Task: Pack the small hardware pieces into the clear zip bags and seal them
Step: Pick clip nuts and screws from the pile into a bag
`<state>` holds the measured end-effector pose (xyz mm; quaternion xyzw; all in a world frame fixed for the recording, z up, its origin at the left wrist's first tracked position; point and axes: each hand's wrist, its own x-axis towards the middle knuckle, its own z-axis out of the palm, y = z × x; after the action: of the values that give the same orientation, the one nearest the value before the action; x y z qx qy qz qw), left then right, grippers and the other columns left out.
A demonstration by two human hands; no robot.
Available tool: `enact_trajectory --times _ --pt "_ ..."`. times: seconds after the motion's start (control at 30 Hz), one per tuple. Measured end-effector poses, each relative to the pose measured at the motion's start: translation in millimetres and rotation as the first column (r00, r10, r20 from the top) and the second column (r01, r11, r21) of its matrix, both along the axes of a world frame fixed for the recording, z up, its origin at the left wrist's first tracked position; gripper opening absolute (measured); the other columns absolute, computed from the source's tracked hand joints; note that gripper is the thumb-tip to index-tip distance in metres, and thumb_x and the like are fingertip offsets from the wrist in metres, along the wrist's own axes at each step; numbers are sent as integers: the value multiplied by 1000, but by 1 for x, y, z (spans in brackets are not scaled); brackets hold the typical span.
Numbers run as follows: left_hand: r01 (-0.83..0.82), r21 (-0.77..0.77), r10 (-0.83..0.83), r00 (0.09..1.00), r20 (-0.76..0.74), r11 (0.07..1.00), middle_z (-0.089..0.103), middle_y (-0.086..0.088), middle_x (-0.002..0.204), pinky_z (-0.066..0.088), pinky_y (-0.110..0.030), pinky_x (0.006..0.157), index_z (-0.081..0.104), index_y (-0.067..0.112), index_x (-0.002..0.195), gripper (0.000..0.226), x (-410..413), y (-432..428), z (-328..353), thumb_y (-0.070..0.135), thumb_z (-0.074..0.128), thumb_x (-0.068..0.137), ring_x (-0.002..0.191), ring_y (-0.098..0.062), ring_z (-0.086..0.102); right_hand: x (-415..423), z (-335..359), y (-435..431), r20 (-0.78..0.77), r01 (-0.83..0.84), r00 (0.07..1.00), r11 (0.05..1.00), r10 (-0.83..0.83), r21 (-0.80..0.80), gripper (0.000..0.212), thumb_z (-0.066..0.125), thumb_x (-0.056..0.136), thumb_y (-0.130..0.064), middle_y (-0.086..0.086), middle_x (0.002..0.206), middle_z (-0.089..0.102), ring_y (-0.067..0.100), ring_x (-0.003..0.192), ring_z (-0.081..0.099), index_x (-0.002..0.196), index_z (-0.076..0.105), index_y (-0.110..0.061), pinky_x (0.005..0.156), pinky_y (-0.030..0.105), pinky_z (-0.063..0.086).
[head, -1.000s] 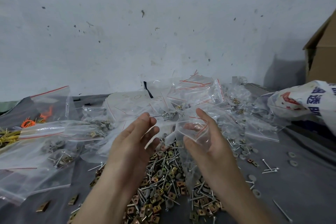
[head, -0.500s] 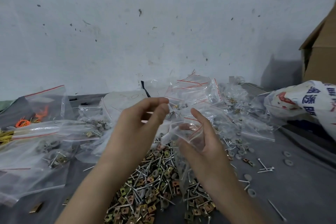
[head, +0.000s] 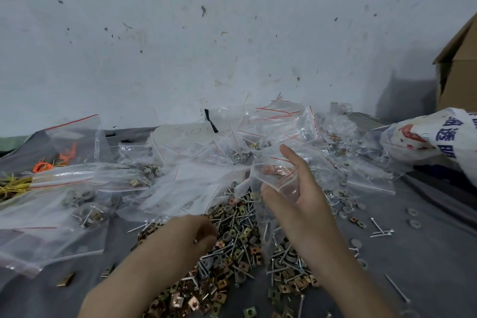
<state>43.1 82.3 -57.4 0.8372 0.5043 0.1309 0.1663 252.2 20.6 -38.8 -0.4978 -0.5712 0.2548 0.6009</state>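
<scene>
Right hand (head: 296, 199) grips a small clear zip bag (head: 277, 175), mouth up and spread to take pieces. Left hand (head: 197, 233) curls down into the pile of screws and square nuts (head: 232, 248) on the tabletop (head: 426, 266); whether it's got any, can't tell.

Left hand (head: 198, 232) dropped from zip bag (head: 260, 175) mouth onto hardware pile (head: 237, 261), fingers curled, perhaps pinching pieces.

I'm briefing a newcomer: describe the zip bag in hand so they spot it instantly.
On the grey table, find the hardware pile. Above its right edge, the right hand holds a small clear bag. It alone is held up, mouth open.
</scene>
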Motion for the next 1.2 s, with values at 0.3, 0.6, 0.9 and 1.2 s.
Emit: enact_trajectory --times 0.3,0.6,0.9,1.2 --pt "3 60 8 984 -178 998 60 17 103 49 -24 84 60 35 103 16 1 -9 -10 26 48 98 93 -2 57 0 1 0 24 10 1000 1000 -10 -10 71 55 57 -75 -32 86 50 -23 68 51 123 30 -82 62 16 37" --pt "50 122 -30 986 -161 991 55 19 88 47 -21 76 51 33 86 11 1 -11 -10 35 49 96 82 1 50 0 1 0 28 17 999 1000 -17 -10 72 54 56 -74 -43 76 51 -24 65 50 124 30 -81 53 8 42" --pt "19 167 0 993 -116 986 54 17 83 42 -19 67 48 32 81 18 1 -9 -16 38 46 97 75 -1 50 0 2 -1 28 19 999 1000 -19 -8 69 54 58 -75 -52 76 47 -23 66 51 122 29 -83 55 12 39" --pt "42 126 -35 998 -50 991 56 17 89 44 -18 72 47 33 86 13 0 -7 -18 38 49 98 81 -1 51 3 -2 1 25 14 1000 999 -15 34 70 55 60 -76 -49 77 48 -22 68 51 126 30 -81 56 10 43"
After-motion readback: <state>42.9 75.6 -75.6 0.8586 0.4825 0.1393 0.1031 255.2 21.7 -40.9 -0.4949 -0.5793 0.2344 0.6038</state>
